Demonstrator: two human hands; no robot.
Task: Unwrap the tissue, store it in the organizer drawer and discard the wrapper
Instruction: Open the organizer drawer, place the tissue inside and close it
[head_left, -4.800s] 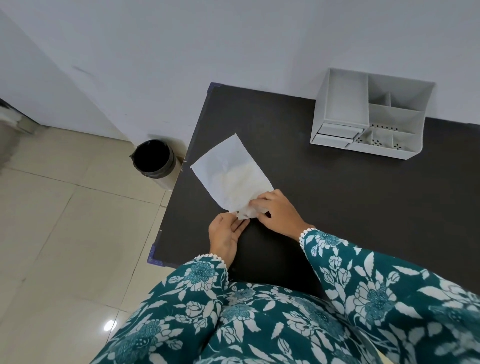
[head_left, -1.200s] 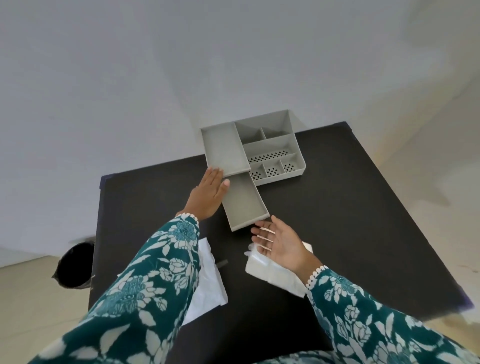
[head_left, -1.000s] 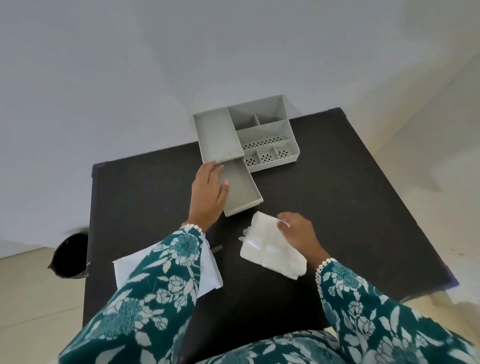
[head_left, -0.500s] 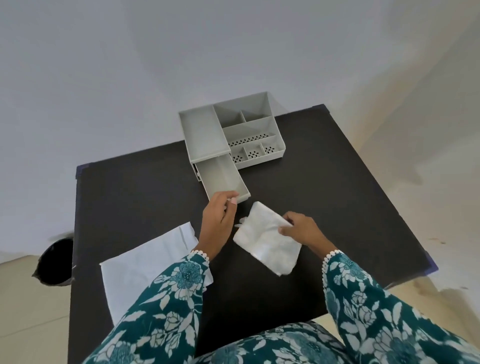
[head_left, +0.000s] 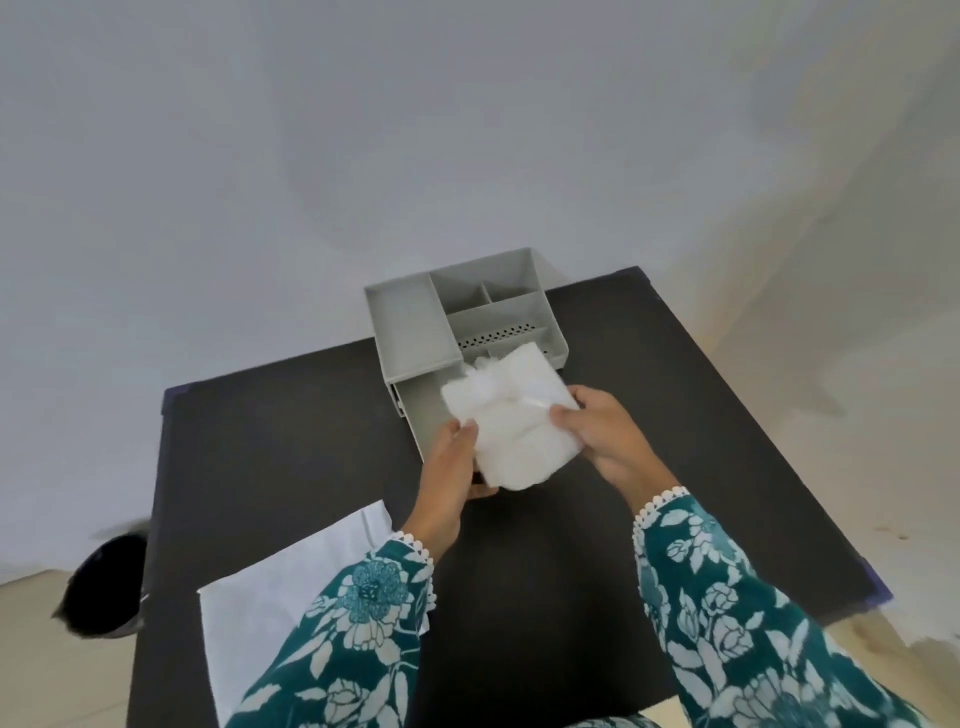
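A folded white tissue stack (head_left: 511, 421) is held in the air between both hands, just above the pulled-out drawer (head_left: 423, 410) of the grey organizer (head_left: 415, 332). My left hand (head_left: 452, 467) grips its lower left edge. My right hand (head_left: 597, 431) pinches its right side. The tissue hides most of the drawer's inside. The flat white wrapper (head_left: 291, 587) lies on the black table at the near left, partly under my left sleeve.
The organizer stands at the far edge of the black table (head_left: 649, 415) against a white wall. A black waste bin (head_left: 101, 592) stands on the floor to the left of the table. Floor shows on the right past the table edge.
Both hands have lifted the tissue off the table and carried it forward over the open drawer. My left hand left the drawer front and took hold of the tissue.
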